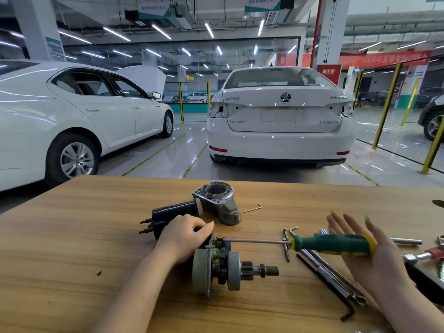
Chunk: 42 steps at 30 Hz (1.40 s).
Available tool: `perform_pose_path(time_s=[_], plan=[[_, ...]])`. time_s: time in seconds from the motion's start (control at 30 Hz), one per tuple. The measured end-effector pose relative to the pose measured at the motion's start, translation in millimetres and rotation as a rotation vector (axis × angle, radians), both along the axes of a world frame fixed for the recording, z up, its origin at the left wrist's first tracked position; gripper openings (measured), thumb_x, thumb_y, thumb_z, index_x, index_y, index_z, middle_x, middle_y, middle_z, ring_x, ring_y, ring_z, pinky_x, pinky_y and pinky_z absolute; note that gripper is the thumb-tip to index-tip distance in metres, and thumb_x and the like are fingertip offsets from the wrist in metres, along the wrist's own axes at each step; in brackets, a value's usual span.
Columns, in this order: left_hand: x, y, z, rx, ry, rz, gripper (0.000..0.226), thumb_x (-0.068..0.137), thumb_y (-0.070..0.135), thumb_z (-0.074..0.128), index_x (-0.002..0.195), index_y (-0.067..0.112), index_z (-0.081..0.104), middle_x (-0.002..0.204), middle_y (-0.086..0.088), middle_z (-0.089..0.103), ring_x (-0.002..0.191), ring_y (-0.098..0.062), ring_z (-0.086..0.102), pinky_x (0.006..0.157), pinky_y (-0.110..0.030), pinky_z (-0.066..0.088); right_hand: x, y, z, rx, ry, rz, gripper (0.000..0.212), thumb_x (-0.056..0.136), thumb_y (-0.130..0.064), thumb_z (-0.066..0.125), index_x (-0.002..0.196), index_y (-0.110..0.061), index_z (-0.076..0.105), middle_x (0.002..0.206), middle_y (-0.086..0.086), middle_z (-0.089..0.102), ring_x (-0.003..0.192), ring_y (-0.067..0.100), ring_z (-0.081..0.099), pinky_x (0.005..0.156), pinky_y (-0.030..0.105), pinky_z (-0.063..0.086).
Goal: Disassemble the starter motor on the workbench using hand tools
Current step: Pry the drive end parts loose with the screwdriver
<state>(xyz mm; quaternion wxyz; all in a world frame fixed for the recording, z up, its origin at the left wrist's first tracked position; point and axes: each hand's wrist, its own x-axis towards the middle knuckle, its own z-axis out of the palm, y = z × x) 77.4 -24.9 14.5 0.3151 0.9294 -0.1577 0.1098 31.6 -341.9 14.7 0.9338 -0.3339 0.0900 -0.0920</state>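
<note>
The starter motor [216, 270] lies on the wooden workbench [72, 236], its pinion shaft pointing right. My left hand [186, 239] grips its black solenoid body [173, 212] from above. A screwdriver with a green and yellow handle [331, 243] lies level, its shaft tip at the motor's top edge. My right hand [370, 251] is flat, fingers straight, its palm pressing against the end of the handle. The detached grey nose housing [217, 203] stands behind the motor.
A small hex key [253, 208] lies right of the housing. Long bolts [286, 246], a black hex key [326, 289], a wrench [336, 280] and more tools [427, 255] crowd the right side. Two white cars stand beyond the bench's far edge.
</note>
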Motion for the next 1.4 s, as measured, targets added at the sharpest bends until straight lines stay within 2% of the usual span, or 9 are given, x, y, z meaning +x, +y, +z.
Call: perform_pose_path(time_s=[0.2, 0.3, 0.47, 0.6, 0.7, 0.83, 1.0, 1.13, 1.4], plan=[[1, 1, -1, 0.006, -0.007, -0.005, 0.059, 0.093, 0.034, 0.05, 0.037, 0.023, 0.034, 0.036, 0.007, 0.033, 0.039, -0.008, 0.031, 0.051, -0.027, 0.027, -2, 2, -2, -0.263, 0.033, -0.065, 0.065, 0.09, -0.063, 0.026, 0.092, -0.01, 0.063, 0.081, 0.009, 0.074, 0.08, 0.031, 0.067, 0.063, 0.035, 0.057], [0, 0, 0, 0.005, -0.001, -0.013, 0.06, 0.093, 0.034, 0.049, 0.035, 0.024, 0.039, 0.035, 0.007, 0.033, 0.038, -0.008, 0.032, 0.051, -0.027, 0.026, -1, 4, -2, -0.414, 0.017, -0.146, 0.072, 0.09, -0.066, 0.015, 0.084, -0.013, 0.064, 0.073, 0.006, 0.07, 0.074, 0.026, 0.059, 0.064, 0.029, 0.055], [-1, 1, 0, 0.007, 0.0, -0.014, 0.059, 0.094, 0.034, 0.049, 0.037, 0.024, 0.039, 0.037, 0.006, 0.035, 0.04, -0.007, 0.033, 0.051, -0.027, 0.029, 0, 6, -9, -0.73, 0.111, -0.254, 0.065, 0.093, -0.059, 0.011, 0.082, -0.019, 0.062, 0.081, 0.007, 0.057, 0.063, 0.018, 0.045, 0.05, 0.026, 0.034], [-1, 0, 1, 0.0, 0.0, -0.011, 0.059, 0.094, 0.033, 0.05, 0.037, 0.023, 0.04, 0.036, 0.006, 0.036, 0.039, -0.007, 0.034, 0.051, -0.027, 0.028, 1, 8, -7, -0.646, 0.024, -0.336, 0.036, 0.101, -0.029, 0.026, 0.085, -0.022, 0.057, 0.08, 0.007, 0.061, 0.069, 0.019, 0.052, 0.055, 0.027, 0.041], [-3, -2, 2, 0.001, 0.006, -0.021, 0.059, 0.094, 0.031, 0.05, 0.035, 0.029, 0.047, 0.034, 0.008, 0.039, 0.038, -0.006, 0.037, 0.051, -0.026, 0.026, 2, 9, -5, -0.518, -0.017, -0.373, 0.027, 0.098, -0.013, 0.031, 0.083, -0.022, 0.052, 0.063, -0.005, 0.065, 0.07, 0.014, 0.053, 0.05, 0.014, 0.046], [-3, -2, 3, -0.008, 0.022, -0.034, 0.058, 0.095, 0.031, 0.049, 0.037, 0.035, 0.052, 0.034, 0.011, 0.042, 0.038, -0.003, 0.04, 0.051, -0.026, 0.027, 2, 11, -3, -0.421, -0.04, -0.385, 0.022, 0.099, -0.013, 0.035, 0.085, -0.022, 0.049, 0.074, 0.003, 0.062, 0.068, 0.008, 0.057, 0.051, 0.012, 0.049], [-2, -1, 2, -0.031, 0.036, -0.041, 0.056, 0.094, 0.033, 0.049, 0.039, 0.035, 0.053, 0.036, 0.01, 0.045, 0.038, -0.004, 0.04, 0.053, -0.026, 0.031, 3, 14, -7, -0.442, -0.09, -0.44, 0.021, 0.1, -0.024, 0.035, 0.087, -0.025, 0.052, 0.091, 0.006, 0.052, 0.083, 0.014, 0.052, 0.071, 0.019, 0.049], [-2, 0, 1, -0.024, 0.029, -0.032, 0.055, 0.094, 0.033, 0.049, 0.039, 0.031, 0.053, 0.036, 0.009, 0.044, 0.039, -0.005, 0.041, 0.052, -0.026, 0.031, 3, 16, -8, -0.421, -0.098, -0.465, 0.021, 0.1, -0.023, 0.037, 0.087, -0.024, 0.053, 0.087, -0.002, 0.048, 0.08, 0.008, 0.049, 0.064, 0.01, 0.05], [0, 0, 1, -0.032, 0.037, -0.029, 0.057, 0.094, 0.034, 0.049, 0.036, 0.03, 0.049, 0.036, 0.008, 0.042, 0.038, -0.006, 0.038, 0.053, -0.028, 0.032, 1, 10, -5, -0.318, -0.098, -0.313, 0.021, 0.096, -0.004, 0.036, 0.099, -0.016, 0.052, 0.075, -0.001, 0.073, 0.082, 0.015, 0.066, 0.062, 0.019, 0.056]])
